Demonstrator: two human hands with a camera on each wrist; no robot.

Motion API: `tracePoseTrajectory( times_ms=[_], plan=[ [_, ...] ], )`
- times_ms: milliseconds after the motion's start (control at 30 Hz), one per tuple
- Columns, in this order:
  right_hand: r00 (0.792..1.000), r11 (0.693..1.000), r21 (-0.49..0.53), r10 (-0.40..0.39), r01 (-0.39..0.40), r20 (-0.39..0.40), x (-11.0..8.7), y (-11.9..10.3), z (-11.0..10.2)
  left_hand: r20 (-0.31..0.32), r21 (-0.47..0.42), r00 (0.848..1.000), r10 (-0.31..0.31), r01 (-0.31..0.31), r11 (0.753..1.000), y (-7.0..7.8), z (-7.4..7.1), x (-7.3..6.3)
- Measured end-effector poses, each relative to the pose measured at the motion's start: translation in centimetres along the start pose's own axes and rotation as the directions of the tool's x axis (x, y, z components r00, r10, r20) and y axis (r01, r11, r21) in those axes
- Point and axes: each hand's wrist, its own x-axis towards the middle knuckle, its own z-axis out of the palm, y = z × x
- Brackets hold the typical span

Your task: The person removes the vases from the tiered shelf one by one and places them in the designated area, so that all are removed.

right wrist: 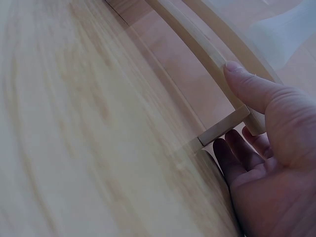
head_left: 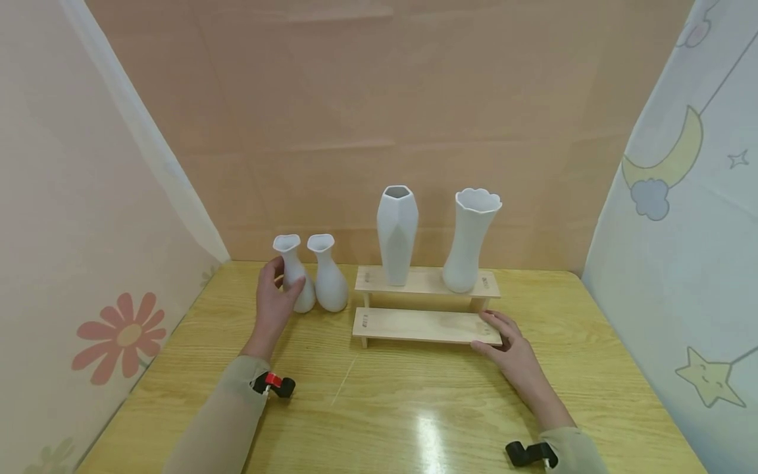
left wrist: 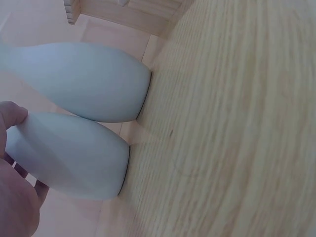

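On the table (head_left: 367, 408), the left hand (head_left: 273, 306) curls round a white vase (head_left: 294, 265); the right hand (head_left: 516, 355) pinches a low shelf (head_left: 420, 324).

The place looks like a makeshift recording booth; which kind of building holds it cannot be told. A plain tan sheet (head_left: 385, 99) hangs at the far side. Pale sheets enclose the left, printed with a red flower (head_left: 126, 336), and the right, with a moon (head_left: 681, 155) and star (head_left: 710, 376), around a wooden table (head_left: 355, 421).
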Motion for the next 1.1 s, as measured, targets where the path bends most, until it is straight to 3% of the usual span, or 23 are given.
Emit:
tracePoseTrajectory(
  times_ms=[1100],
  plan=[
    [1.000,1.000,0.005,0.006,-0.006,-0.003,-0.1,-0.2,0.0,0.063,0.028,0.998,-0.026,0.024,0.999,-0.5,-0.9,0.5]
  ],
)
